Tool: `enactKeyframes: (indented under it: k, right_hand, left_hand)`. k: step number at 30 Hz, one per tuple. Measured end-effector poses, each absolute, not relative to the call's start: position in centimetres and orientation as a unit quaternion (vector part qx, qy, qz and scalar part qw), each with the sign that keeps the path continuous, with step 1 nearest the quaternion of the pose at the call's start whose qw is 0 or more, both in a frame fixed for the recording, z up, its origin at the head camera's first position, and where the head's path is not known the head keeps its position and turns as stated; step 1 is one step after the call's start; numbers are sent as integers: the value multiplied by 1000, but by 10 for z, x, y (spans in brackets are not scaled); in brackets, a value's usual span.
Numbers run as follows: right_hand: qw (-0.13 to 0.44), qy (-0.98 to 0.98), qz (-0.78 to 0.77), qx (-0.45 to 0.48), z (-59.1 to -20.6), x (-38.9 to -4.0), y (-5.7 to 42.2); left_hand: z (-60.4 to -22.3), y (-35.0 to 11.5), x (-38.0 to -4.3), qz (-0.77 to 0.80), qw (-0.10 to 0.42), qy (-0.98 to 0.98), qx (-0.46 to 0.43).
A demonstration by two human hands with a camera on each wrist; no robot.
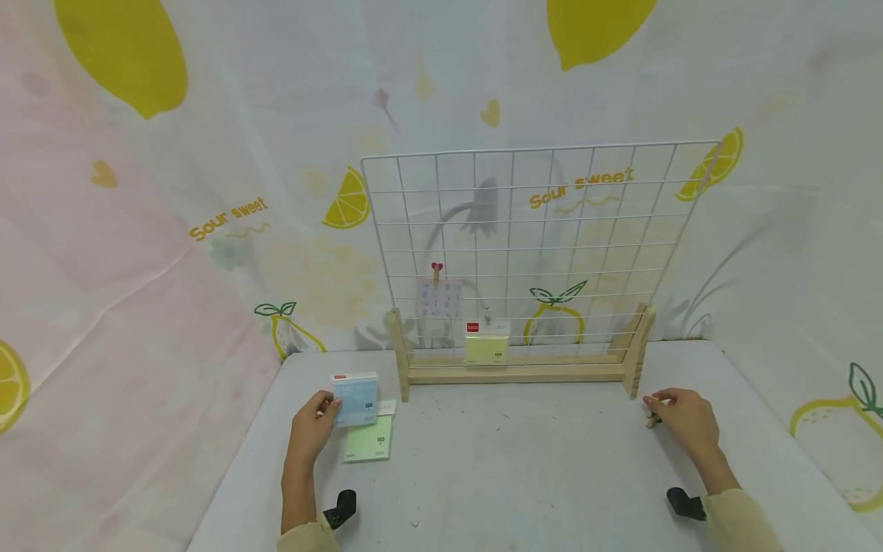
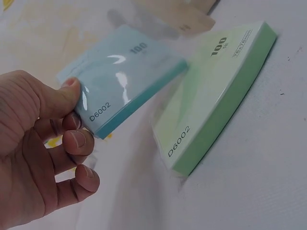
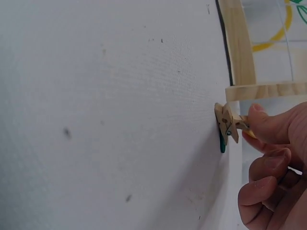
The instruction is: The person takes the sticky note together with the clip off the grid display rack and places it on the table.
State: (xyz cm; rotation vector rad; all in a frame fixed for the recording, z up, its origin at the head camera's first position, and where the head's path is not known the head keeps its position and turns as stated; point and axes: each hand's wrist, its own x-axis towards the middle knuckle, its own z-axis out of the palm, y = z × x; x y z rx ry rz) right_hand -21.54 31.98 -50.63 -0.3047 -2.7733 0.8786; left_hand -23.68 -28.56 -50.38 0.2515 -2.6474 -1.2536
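Observation:
My left hand [image 1: 312,429] pinches a blue sticky note pad [image 1: 356,402] in clear wrapping by its edge, thumb on top. It is raised over a green sticky note pad [image 1: 368,441] lying on the table, and overlaps its upper part in the head view. In the left wrist view the blue pad [image 2: 127,79] is tilted beside the green pad [image 2: 216,96]. At the right, my right hand [image 1: 686,422] holds a small wooden clothespin [image 3: 242,123] between thumb and forefinger. More wooden clothespin parts [image 3: 224,120], one with a green piece, show right at its tip.
A white wire grid [image 1: 524,245] stands in a wooden base [image 1: 517,374] at the back of the table [image 1: 483,460]. A yellow sticky note pad [image 1: 486,350] and a pale purple card [image 1: 439,299] under a red-heart clothespin [image 1: 437,273] hang on it. A lemon-print cloth [image 1: 241,153] surrounds the table.

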Motion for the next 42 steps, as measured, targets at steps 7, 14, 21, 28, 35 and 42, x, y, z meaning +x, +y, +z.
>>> enactKeyframes:
  k: [7,14,21,28,35,42]
  right_hand:
    - [102,-936,310,-131,-513,-217,322]
    - [98,-934,307,-154,-514,-215,324]
    - [104,-934,305,-156,-514,-215,322]
    - [99,-934,300,-167,-516,-215,320]
    - [108,-937,290,-164,-513,-211,322]
    - [160,-937,282,-133,-500,-209,315]
  left_hand:
    - [-503,-287,-237,-402,98,-906,94]
    - [-504,-284,-238,-380,84,-913,119]
    - [-513,-283,-238,-362,46,-919,150]
    - [-516,-283,-237,-354,30,-920,164]
    - [-512,-280,-235,-342,28,-924,169]
    - [-507,-278,-234,-333,46,-920,202]
